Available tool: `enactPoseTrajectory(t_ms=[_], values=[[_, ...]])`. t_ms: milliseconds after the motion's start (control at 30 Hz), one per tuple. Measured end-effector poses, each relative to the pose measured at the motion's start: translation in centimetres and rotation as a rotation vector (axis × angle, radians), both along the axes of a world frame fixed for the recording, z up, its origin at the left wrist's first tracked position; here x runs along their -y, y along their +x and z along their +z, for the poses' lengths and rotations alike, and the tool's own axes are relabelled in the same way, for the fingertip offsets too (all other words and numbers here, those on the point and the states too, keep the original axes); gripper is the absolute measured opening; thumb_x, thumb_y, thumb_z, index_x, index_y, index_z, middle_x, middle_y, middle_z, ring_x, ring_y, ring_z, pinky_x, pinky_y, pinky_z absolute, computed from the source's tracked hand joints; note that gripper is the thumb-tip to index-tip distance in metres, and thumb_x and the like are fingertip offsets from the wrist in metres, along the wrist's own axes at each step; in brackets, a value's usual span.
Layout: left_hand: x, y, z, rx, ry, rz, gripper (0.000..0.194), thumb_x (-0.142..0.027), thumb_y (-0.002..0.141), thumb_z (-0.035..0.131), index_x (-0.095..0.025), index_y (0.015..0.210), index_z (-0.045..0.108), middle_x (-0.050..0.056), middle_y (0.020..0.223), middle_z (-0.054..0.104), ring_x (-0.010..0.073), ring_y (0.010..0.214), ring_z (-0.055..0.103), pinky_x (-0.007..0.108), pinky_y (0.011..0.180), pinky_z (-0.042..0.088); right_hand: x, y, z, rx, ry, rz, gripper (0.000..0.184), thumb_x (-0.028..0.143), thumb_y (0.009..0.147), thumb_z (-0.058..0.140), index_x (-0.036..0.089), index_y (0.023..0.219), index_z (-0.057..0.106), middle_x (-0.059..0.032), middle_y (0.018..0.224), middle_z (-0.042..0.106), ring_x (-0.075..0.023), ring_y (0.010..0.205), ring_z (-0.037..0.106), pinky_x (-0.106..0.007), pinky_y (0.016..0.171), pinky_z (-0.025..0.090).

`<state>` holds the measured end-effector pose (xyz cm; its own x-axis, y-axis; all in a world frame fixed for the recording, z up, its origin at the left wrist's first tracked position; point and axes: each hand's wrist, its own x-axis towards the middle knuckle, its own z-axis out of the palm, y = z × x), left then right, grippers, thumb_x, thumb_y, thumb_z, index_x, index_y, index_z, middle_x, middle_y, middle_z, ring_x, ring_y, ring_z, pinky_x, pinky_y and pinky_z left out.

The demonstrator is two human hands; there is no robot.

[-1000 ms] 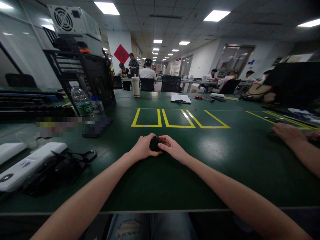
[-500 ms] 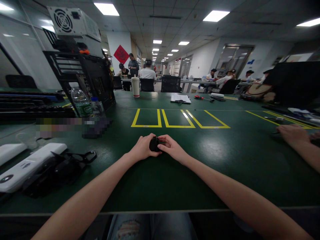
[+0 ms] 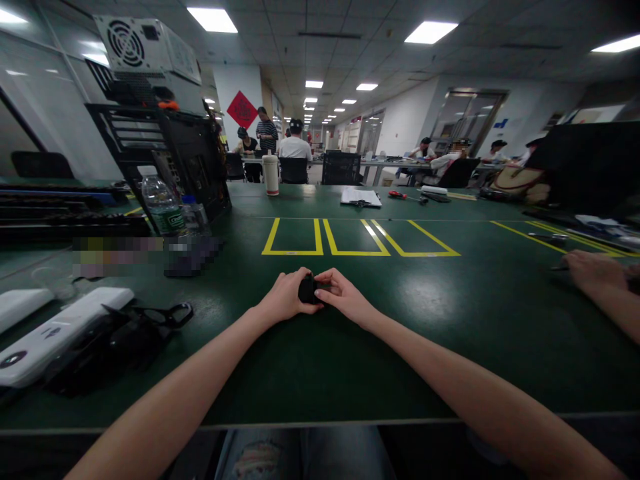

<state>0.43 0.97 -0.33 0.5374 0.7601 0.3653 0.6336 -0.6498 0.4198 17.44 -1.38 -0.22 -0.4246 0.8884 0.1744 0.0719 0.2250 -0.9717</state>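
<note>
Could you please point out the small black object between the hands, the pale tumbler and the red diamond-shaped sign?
Small black object point(image 3: 307, 290): head view, on its dark visible side.
Pale tumbler point(image 3: 271, 176): head view, middle of its body.
Red diamond-shaped sign point(image 3: 242, 110): head view, centre of its face.

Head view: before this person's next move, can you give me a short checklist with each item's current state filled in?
1. Left hand grip on the black object: ok, thumb below and fingers above.
2. Right hand at the object: cannot tell how firmly; its fingertips are at the object's right edge.
3. Object's details readable: not ok, it is dark and partly covered by the fingers.
4. Object resting on the green table: cannot tell.
5. Hands off the yellow tape outlines: ok, both are on the near side.
6. Co-worker's hand apart: ok, well off to the right.
</note>
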Motion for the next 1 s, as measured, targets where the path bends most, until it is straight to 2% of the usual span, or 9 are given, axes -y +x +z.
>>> enactPoseTrajectory(t_ms=[133, 267, 433, 700, 1000], values=[[0.14, -0.01, 0.19, -0.013, -0.034, 0.021, 0.053, -0.044, 0.057, 0.063, -0.02, 0.1, 0.042, 0.002, 0.09, 0.055, 0.0203, 0.08, 0.053, 0.035, 0.076, 0.037, -0.01, 0.15, 0.15, 0.043, -0.019, 0.002, 0.033, 0.025, 0.074, 0.052, 0.021, 0.105, 0.043, -0.0047, 0.104, 0.049, -0.0172, 0.098, 0.05, -0.039, 0.086, 0.041], [0.15, 0.0, 0.2, -0.009, -0.028, 0.014, 0.052, -0.044, 0.058, 0.062, -0.021, 0.1, 0.042, 0.002, 0.089, 0.055, 0.0201, 0.079, 0.053, 0.035, 0.076, 0.036, 0.01, 0.22, 0.13, 0.007, -0.024, 0.04, 0.031, 0.022, 0.072, 0.055, 0.021, 0.101, 0.044, -0.0033, 0.103, 0.049, -0.0168, 0.098, 0.05, -0.037, 0.085, 0.042], [0.34, -0.02, 0.43, -0.004, -0.05, 0.019, 0.054, -0.045, 0.057, 0.063, -0.021, 0.101, 0.042, 0.003, 0.091, 0.054, 0.0209, 0.081, 0.052, 0.035, 0.074, 0.037, 0.01, 0.1, -0.05, -0.011, -0.027, 0.019, 0.025, 0.027, 0.072, 0.055, 0.021, 0.094, 0.045, -0.0022, 0.102, 0.048, -0.0167, 0.094, 0.051, -0.037, 0.082, 0.044], [0.37, 0.03, 0.54, -0.012, -0.043, 0.013, 0.053, -0.043, 0.058, 0.063, -0.02, 0.1, 0.042, 0.003, 0.091, 0.055, 0.0211, 0.082, 0.053, 0.036, 0.077, 0.036, -0.05, 0.21, 0.13, 0.038, -0.018, 0.02, 0.031, 0.025, 0.073, 0.053, 0.021, 0.103, 0.044, -0.004, 0.103, 0.049, -0.0171, 0.099, 0.049, -0.039, 0.087, 0.04], [0.55, 0.1, 0.73, -0.02, -0.048, 0.022, 0.053, -0.043, 0.058, 0.063, -0.02, 0.101, 0.042, 0.003, 0.09, 0.055, 0.0215, 0.081, 0.053, 0.036, 0.076, 0.036, -0.11, 0.06, -0.09, -0.027, -0.024, 0.029, 0.025, 0.025, 0.07, 0.056, 0.02, 0.091, 0.044, -0.002, 0.1, 0.049, -0.0169, 0.095, 0.051, -0.038, 0.082, 0.044]])
